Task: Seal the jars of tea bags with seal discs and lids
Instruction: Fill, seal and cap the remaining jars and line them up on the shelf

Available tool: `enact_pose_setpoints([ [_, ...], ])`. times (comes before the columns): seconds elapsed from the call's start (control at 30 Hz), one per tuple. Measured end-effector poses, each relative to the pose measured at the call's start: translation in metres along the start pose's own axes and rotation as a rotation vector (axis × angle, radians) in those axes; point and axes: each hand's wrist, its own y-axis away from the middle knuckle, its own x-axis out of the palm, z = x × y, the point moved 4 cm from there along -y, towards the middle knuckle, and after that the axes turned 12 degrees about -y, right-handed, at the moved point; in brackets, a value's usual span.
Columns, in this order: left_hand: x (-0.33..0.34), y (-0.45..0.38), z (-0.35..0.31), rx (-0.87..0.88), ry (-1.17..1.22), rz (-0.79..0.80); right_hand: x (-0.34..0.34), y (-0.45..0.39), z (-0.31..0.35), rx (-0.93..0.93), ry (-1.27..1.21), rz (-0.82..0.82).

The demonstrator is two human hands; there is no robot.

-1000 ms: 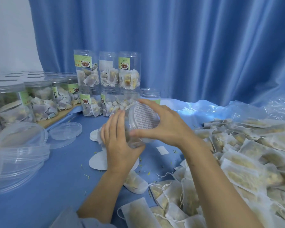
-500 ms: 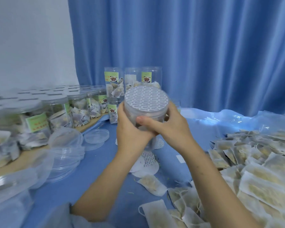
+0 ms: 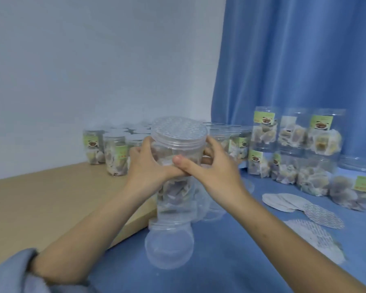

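Observation:
I hold a clear plastic jar of tea bags (image 3: 178,149) upright in the air, with a patterned seal disc and a clear lid (image 3: 179,130) on its top. My left hand (image 3: 145,163) grips its left side and my right hand (image 3: 211,168) grips its right side, thumbs crossing in front. Below it a stack of clear lids (image 3: 169,248) lies on the blue cloth. Loose seal discs (image 3: 287,204) lie on the cloth to the right.
Closed jars of tea bags (image 3: 112,153) stand on a wooden board (image 3: 40,199) at the left, by the white wall. More labelled jars (image 3: 294,149) are stacked two high at the right, before a blue curtain (image 3: 294,60). Another jar (image 3: 351,191) stands further right.
The view has swung left, so the wooden board and wall now fill the left. The jar has gone from tilted to upright and both hands have carried it left, over the stack of lids.

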Motion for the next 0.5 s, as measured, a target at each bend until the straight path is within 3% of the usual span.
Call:
enact_pose_setpoints([
  [0.23,-0.039,-0.015,0.084,-0.158,-0.018,-0.039,0.080,-0.031,-0.040,0.052,0.126,0.139],
  [0.33,-0.040,-0.013,0.120,-0.220,0.037,-0.053,0.101,-0.038,-0.066,0.096,0.181,0.150],
  [0.5,-0.041,-0.015,0.154,-0.306,-0.103,-0.070,0.122,-0.047,-0.098,0.159,0.154,0.136],
])
